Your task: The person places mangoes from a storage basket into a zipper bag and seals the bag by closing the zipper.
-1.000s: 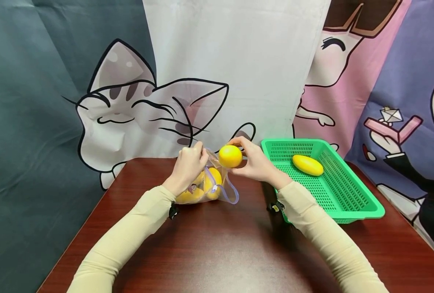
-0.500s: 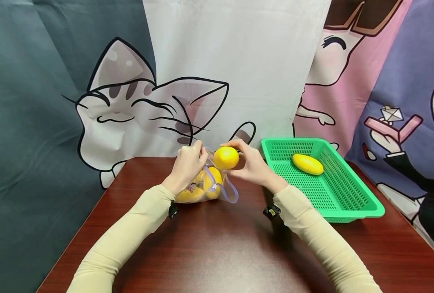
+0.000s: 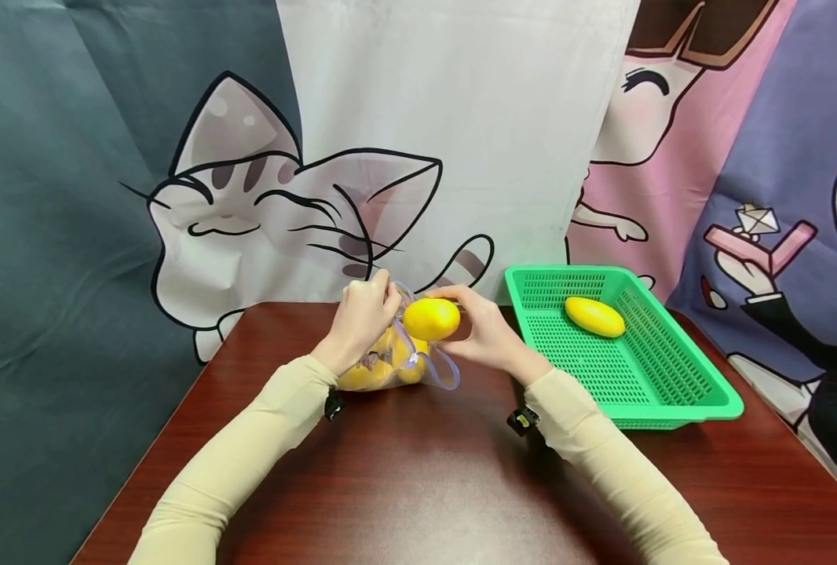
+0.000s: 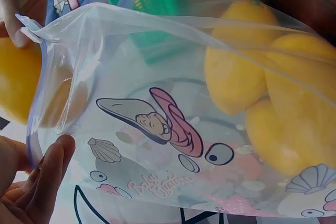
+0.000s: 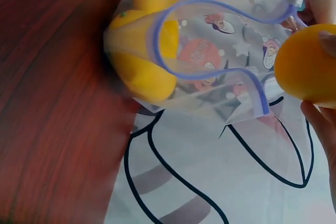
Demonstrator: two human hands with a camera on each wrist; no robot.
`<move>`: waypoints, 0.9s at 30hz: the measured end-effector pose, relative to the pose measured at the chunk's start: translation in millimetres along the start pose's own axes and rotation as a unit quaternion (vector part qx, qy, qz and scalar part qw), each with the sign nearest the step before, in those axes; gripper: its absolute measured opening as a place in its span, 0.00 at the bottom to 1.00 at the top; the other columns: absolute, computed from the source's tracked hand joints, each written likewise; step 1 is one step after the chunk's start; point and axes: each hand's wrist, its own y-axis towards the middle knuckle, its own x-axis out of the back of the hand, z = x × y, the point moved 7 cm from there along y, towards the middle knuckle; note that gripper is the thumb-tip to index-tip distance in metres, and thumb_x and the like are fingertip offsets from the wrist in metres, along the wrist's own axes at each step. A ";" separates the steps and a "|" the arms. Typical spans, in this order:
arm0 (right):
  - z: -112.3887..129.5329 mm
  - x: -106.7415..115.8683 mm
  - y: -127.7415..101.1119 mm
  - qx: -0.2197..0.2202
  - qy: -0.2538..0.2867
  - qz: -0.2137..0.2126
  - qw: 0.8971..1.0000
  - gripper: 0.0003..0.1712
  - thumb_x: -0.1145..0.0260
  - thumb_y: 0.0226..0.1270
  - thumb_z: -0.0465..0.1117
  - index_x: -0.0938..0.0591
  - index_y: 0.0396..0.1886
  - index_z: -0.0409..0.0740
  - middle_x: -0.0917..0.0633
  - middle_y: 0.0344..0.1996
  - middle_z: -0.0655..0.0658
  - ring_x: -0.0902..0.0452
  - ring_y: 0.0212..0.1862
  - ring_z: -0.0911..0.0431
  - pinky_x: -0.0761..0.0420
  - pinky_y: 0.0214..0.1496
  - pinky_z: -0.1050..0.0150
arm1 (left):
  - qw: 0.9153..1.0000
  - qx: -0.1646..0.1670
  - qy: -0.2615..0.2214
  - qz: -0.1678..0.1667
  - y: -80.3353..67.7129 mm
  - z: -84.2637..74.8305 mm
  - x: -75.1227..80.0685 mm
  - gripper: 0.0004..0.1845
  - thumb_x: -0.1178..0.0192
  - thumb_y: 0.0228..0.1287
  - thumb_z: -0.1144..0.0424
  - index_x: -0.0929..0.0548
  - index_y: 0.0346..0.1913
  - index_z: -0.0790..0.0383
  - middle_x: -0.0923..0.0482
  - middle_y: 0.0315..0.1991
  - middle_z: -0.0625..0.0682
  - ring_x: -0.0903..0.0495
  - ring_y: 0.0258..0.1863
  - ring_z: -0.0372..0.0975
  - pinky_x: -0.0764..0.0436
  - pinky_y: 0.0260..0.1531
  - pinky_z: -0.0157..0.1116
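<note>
A clear zip bag [image 3: 418, 367] with a purple zip edge and printed shells leans at the far middle of the table, its mouth spread open. My left hand [image 3: 362, 320] grips the upper edge of the bag; in the left wrist view its fingers [image 4: 50, 174] pinch the rim. Several yellow oval fruits [image 4: 239, 59] lie inside. My right hand [image 3: 487, 329] holds another yellow oval fruit [image 3: 431, 318] between thumb and fingers, right at the bag's mouth. In the right wrist view this fruit [image 5: 307, 66] is beside the purple rim.
A green plastic basket [image 3: 673, 412] stands at the right of the table, with one long yellow fruit [image 3: 594, 316] in it. The brown table [image 3: 418, 486] ends at a printed cloth backdrop [image 3: 461, 118] behind the bag.
My right hand has moved a little left and down, bringing the fruit closer to the bag's mouth and turning it slightly. The left hand stays on the rim.
</note>
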 end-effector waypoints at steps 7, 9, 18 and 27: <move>-2.0 -6.6 -2.7 0.000 -0.008 0.019 1.000 0.40 0.22 0.40 0.36 0.28 0.57 0.41 0.21 0.53 0.45 0.24 0.52 0.55 0.25 0.56 0.63 | 1.000 -0.010 0.009 -0.005 0.2 -0.7 0.0 0.09 0.49 0.64 0.69 0.30 0.26 0.65 0.40 0.10 0.50 0.37 0.06 0.36 0.38 0.08 0.27; -2.8 -9.8 -3.0 0.006 -0.019 0.026 0.999 0.39 0.22 0.41 0.37 0.28 0.57 0.43 0.21 0.52 0.47 0.25 0.51 0.57 0.24 0.55 0.63 | 1.000 -0.016 0.010 -0.007 -0.2 -1.6 0.1 0.08 0.48 0.64 0.69 0.29 0.26 0.65 0.40 0.10 0.50 0.37 0.06 0.36 0.38 0.08 0.27; -2.5 -24.6 -3.5 0.026 -0.088 0.051 0.994 0.38 0.21 0.43 0.42 0.24 0.57 0.48 0.21 0.51 0.49 0.27 0.50 0.57 0.24 0.53 0.63 | 0.999 -0.027 0.007 -0.017 -1.8 -4.2 0.8 0.09 0.47 0.63 0.69 0.29 0.25 0.65 0.41 0.09 0.50 0.39 0.05 0.36 0.38 0.08 0.26; 0.3 -37.4 -1.0 0.054 -0.135 0.061 0.987 0.35 0.22 0.45 0.39 0.23 0.57 0.49 0.25 0.48 0.44 0.26 0.42 0.55 0.22 0.38 0.71 | 0.999 -0.030 0.004 -0.020 -1.7 -4.6 2.6 0.09 0.48 0.63 0.70 0.29 0.25 0.65 0.39 0.10 0.50 0.37 0.06 0.37 0.38 0.08 0.27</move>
